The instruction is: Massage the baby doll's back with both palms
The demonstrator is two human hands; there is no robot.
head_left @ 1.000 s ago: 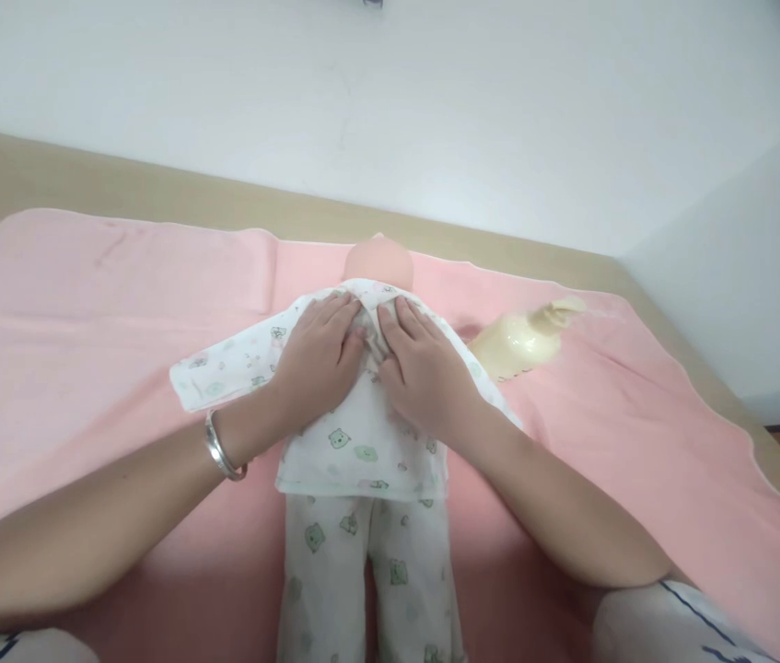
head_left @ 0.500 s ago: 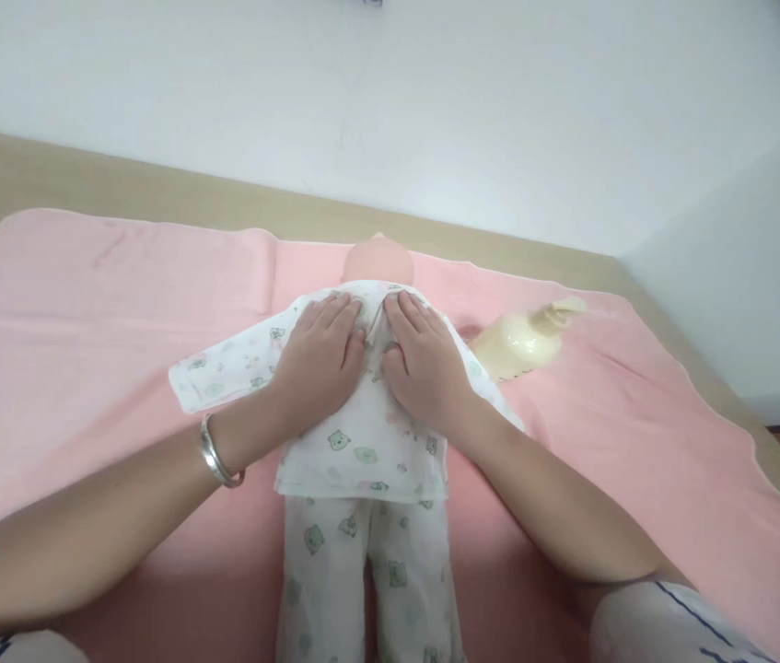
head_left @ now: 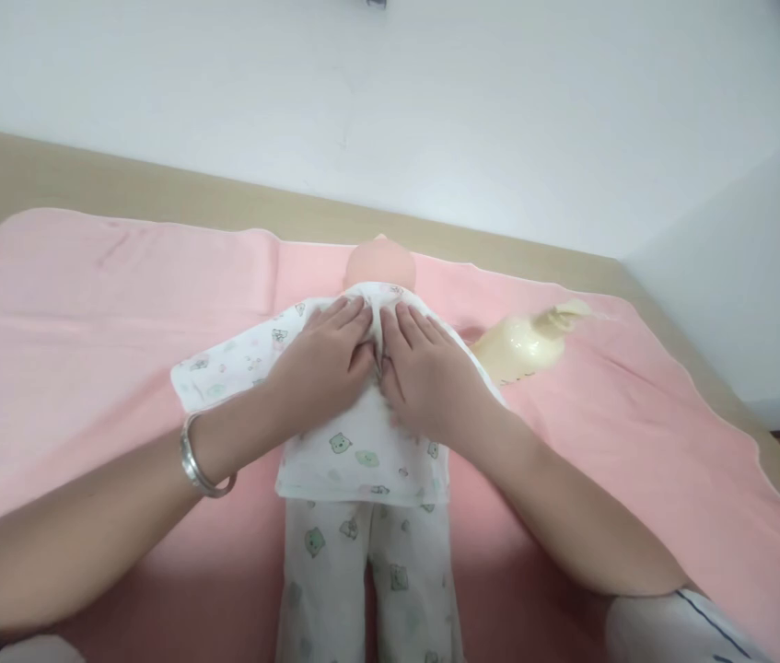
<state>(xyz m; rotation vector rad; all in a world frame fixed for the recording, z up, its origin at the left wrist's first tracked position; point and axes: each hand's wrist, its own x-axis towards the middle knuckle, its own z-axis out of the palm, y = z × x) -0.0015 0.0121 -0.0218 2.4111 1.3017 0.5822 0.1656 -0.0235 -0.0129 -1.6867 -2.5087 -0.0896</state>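
A baby doll [head_left: 380, 264] lies with its head toward the wall, dressed in a white printed top [head_left: 362, 465] and matching trousers [head_left: 324, 571]. My left hand [head_left: 331, 354] rests flat on the left half of the doll's upper back or chest, fingers stretched toward the head; which side of the doll faces up I cannot tell for sure. On the right half, my right hand [head_left: 424, 364] lies flat too. The thumbs are close together, with a small fold of cloth between the hands. A silver bangle [head_left: 196, 460] circles my left wrist.
The doll lies on a pink blanket [head_left: 120, 295] spread over a wooden surface [head_left: 189, 180]. To the doll's right, a pale yellow pump bottle [head_left: 520, 345] lies on its side. A white wall [head_left: 465, 120] rises behind.
Both hands have slid slightly inward and down along the top, so the gap between them is narrower. The doll and the bottle stay where they were.
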